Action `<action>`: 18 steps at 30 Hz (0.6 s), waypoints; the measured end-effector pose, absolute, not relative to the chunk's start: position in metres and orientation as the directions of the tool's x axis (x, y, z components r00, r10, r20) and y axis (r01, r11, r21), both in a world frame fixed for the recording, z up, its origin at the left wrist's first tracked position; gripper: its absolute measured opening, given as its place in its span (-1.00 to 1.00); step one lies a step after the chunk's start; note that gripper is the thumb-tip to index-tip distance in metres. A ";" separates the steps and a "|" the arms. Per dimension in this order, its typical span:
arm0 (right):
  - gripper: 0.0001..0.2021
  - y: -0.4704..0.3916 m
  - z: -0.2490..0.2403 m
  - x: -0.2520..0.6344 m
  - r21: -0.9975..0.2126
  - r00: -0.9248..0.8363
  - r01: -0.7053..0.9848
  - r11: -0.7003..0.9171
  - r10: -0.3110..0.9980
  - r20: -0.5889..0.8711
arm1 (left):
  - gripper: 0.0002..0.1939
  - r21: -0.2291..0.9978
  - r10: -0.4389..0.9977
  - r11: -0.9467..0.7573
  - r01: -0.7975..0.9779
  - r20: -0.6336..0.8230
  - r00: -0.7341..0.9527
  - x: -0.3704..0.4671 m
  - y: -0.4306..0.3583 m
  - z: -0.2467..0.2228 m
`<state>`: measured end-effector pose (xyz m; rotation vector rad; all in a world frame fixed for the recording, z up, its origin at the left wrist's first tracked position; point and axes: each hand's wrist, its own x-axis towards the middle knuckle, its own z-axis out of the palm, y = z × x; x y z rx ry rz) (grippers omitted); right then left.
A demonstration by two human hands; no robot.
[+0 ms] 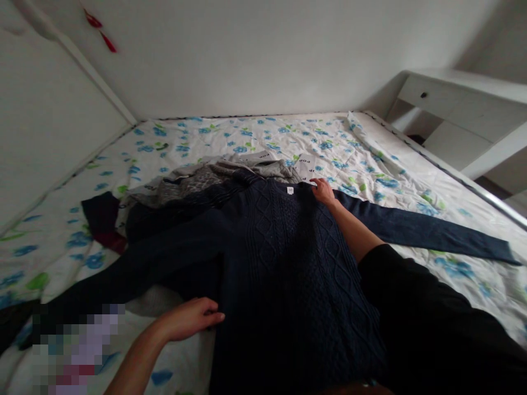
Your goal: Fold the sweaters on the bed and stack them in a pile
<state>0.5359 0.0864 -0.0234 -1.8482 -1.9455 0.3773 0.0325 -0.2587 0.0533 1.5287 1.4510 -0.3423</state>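
A dark navy cable-knit sweater [284, 263] lies spread on the bed, its sleeves stretched out to both sides and a small white label showing at the neck. My right hand [323, 191] is at the sweater's shoulder beside the collar, its fingers closed there; whether fabric is between them is too small to tell. At the sweater's left side edge, below the sleeve, is my left hand [193, 318], thumb and fingers bent toward the fabric; whether it grips the edge is unclear. Grey and dark clothes [197, 184] are heaped beyond the left sleeve.
A white floral sheet [247, 134] covers the bed under everything. On the right stands a white cabinet [461, 120] with a drawer. A red tassel [107, 41] hangs on the wall at the upper left. Part of the lower left is pixelated.
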 end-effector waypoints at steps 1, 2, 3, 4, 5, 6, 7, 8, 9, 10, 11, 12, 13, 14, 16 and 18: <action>-0.49 0.090 -0.024 0.526 -0.483 -0.051 0.871 0.087 0.995 0.086 | -0.41 0.432 0.596 0.164 0.887 -0.760 0.260 0.033 -0.259 0.054; -0.50 0.095 -0.023 0.518 -0.486 -0.082 0.869 0.087 0.996 0.032 | -0.41 0.424 0.580 0.153 0.893 -0.770 0.266 0.034 -0.258 0.055; -0.50 0.099 -0.023 0.512 -0.486 -0.111 0.870 0.082 0.993 -0.031 | -0.41 0.421 0.572 0.146 0.895 -0.774 0.271 0.035 -0.258 0.055; -0.51 0.103 -0.022 0.509 -0.481 -0.132 0.874 0.074 0.987 -0.088 | -0.42 0.422 0.570 0.144 0.895 -0.774 0.274 0.035 -0.257 0.055; -0.50 0.106 -0.021 0.506 -0.473 -0.143 0.878 0.068 0.982 -0.126 | -0.42 0.426 0.568 0.145 0.893 -0.775 0.278 0.035 -0.257 0.055; -0.49 0.109 -0.019 0.505 -0.464 -0.149 0.883 0.069 0.979 -0.138 | -0.42 0.431 0.567 0.146 0.890 -0.774 0.281 0.035 -0.256 0.055; -0.48 0.109 -0.018 0.506 -0.454 -0.155 0.887 0.084 0.980 -0.123 | -0.42 0.435 0.567 0.146 0.888 -0.773 0.285 0.035 -0.255 0.054; -0.46 0.108 -0.016 0.509 -0.445 -0.162 0.889 0.108 0.983 -0.085 | -0.41 0.438 0.567 0.144 0.888 -0.771 0.289 0.035 -0.255 0.054; -0.44 0.105 -0.015 0.514 -0.436 -0.166 0.890 0.136 0.986 -0.032 | -0.40 0.438 0.569 0.139 0.888 -0.769 0.290 0.035 -0.254 0.054; -0.40 0.099 -0.014 0.522 -0.427 -0.168 0.889 0.164 0.985 0.028 | -0.39 0.436 0.573 0.132 0.890 -0.766 0.290 0.035 -0.254 0.053; -0.35 0.092 -0.013 0.532 -0.418 -0.166 0.889 0.186 0.983 0.083 | -0.38 0.437 0.579 0.125 0.891 -0.761 0.292 0.034 -0.254 0.052; -0.32 0.082 -0.013 0.546 -0.408 -0.158 0.892 0.197 0.979 0.126 | -0.37 0.441 0.583 0.120 0.890 -0.757 0.296 0.034 -0.253 0.051; -0.31 0.070 -0.013 0.563 -0.398 -0.144 0.897 0.192 0.978 0.148 | -0.36 0.446 0.584 0.121 0.887 -0.754 0.300 0.033 -0.252 0.050; -0.34 0.057 -0.012 0.583 -0.390 -0.122 0.905 0.171 0.981 0.149 | -0.34 0.455 0.584 0.127 0.882 -0.752 0.304 0.033 -0.252 0.049; -0.45 0.024 -0.012 0.629 -0.378 -0.024 0.924 0.059 0.995 0.095 | -0.30 0.473 0.579 0.151 0.868 -0.754 0.311 0.032 -0.250 0.046; -0.54 -0.015 -0.010 0.681 -0.369 0.166 0.917 -0.150 0.986 0.014 | -0.26 0.494 0.584 0.180 0.850 -0.750 0.312 0.031 -0.249 0.043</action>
